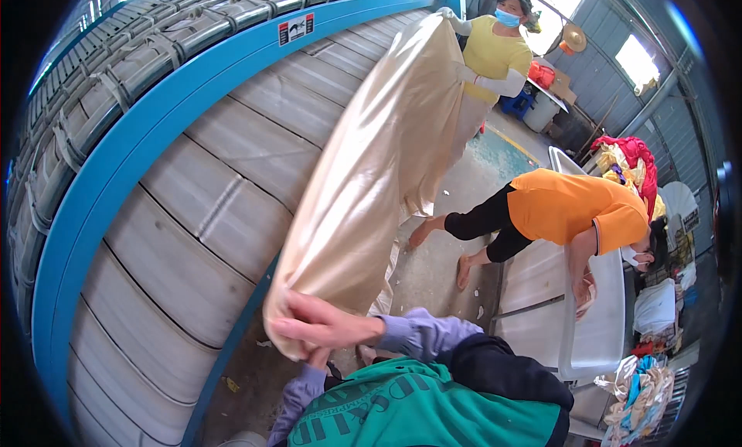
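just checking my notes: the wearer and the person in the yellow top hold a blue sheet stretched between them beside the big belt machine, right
Not quite: the sheet is beige, not blue. The blue part is the frame of the belt machine. The rest holds: the head view shows the wearer's right hand and left hand gripping the near end, and the person in the yellow top holding the far end.

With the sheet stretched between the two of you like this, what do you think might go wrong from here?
The beige sheet sags in the middle, so its lower edge could drag on the dirty concrete floor. The right hand pinches only a corner, with the left hand tucked under it, so a pull from the co-worker in yellow might slip it free.
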